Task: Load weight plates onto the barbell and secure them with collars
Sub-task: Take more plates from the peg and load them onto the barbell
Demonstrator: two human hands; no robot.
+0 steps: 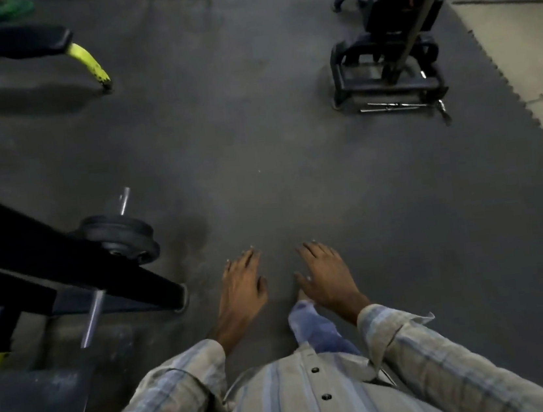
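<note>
While both hands hang empty over the dark floor, the scene reads as follows.

Left hand: the left hand (243, 283) is held palm down in front of the body, fingers spread loosely and gripping nothing.

Right hand: the right hand (326, 274) is also palm down just beside the left one, apart from it, fingers splayed and gripping nothing.

Sleeves: both arms wear a pale striped shirt (308, 403) with dark buttons down the front; a leg in blue jeans (314, 329) shows below the right wrist.

Barbell: the barbell (94, 316) lies at the left, well apart from both hands, its steel shaft running under a black frame bar (75, 264) and its bare end (124, 200) poking out past the plates.

Weight plates: dark round weight plates (123, 236) sit on the barbell near its far end, partly hidden by the frame; how many there are cannot be told.

Collar: whether a collar sits outside the plates cannot be told in the dim, blurred view.

Floor: grey rubber floor mats (291, 155) with a toothed edge meet a pale bare floor (524, 48) at the right.

Other gear: a bench with a yellow-green leg (90, 65) stands at the upper left; a black machine base (386, 65) stands at the upper right, with a short chrome bar (394, 106) lying on the mat by its near side.
</note>
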